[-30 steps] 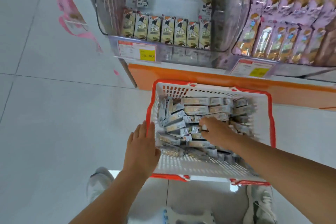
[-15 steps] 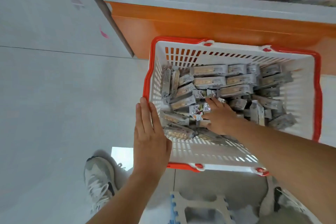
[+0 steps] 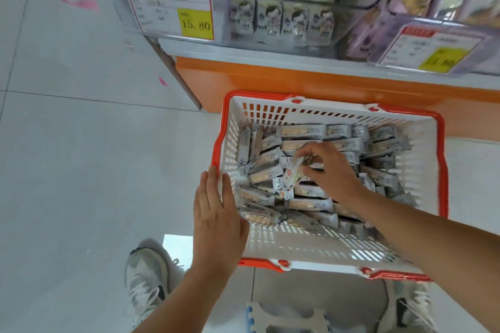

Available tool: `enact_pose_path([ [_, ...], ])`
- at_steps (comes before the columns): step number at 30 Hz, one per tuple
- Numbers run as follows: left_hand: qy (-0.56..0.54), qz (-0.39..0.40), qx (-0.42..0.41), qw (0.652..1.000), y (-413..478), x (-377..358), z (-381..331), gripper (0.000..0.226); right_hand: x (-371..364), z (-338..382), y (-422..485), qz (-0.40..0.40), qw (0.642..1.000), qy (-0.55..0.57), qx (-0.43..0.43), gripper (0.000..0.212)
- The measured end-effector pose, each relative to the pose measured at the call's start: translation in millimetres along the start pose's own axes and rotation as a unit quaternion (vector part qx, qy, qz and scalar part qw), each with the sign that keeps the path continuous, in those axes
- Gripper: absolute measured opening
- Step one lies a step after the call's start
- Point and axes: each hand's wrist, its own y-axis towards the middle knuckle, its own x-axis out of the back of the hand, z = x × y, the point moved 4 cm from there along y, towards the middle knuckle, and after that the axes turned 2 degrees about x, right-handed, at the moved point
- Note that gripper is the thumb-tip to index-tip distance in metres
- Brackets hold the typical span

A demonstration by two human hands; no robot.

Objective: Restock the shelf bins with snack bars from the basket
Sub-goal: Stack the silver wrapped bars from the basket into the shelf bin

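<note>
Downward, right hand [image 3: 333, 170] curled, pinching snack bar [image 3: 293, 175]

Left hand [image 3: 216, 213] and right hand [image 3: 330, 170]: both bare, forearms bare as far as the frame edge.

Footwear: a pair of low grey-and-white mesh trainers. Left trainer [image 3: 147, 281] has a pale grey toe, white overlays, white laces and a black patch beside the lacing. Right trainer [image 3: 411, 305] has the same grey-white pattern and a dark patch, and is partly hidden behind the right forearm.
</note>
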Motion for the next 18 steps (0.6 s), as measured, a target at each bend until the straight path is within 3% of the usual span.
enact_pose_path([
  [3, -0.121, 0.048, -0.003, 0.992, 12.4, 24.1, -17.8, 0.078, 22.8, 36.2, -9.0, 0.003, 0.976, 0.213, -0.053, 0.021],
  [6, -0.376, 0.15, 0.04, 0.913, 21.8, 51.1, -41.7, 0.068, 40.0, 71.0, -20.2, 0.015, 0.925, 0.37, -0.089, 0.015],
  [9, -0.484, 0.097, 0.058, 0.868, 27.7, 93.8, -62.6, 0.032, 58.3, 102.0, -29.2, 0.032, 0.88, 0.461, -0.108, 0.019],
  [11, -0.526, 0.043, 0.073, 0.846, 29.6, 120.0, -67.3, 0.015, 73.3, 119.2, -34.3, 0.06, 0.88, 0.458, -0.113, 0.027],
  [15, -0.564, 0.028, 0.085, 0.821, 28.9, 157.8, -66.0, 0.006, 101.3, 150.2, -45.1, 0.105, 0.928, 0.354, -0.048, 0.038],
  [18, -0.585, 0.018, 0.07, 0.808, 25.5, 185.7, -71.5, 0.026, 116.9, 171.4, -51.7, 0.034, 0.972, 0.228, 0.035, 0.032],
])
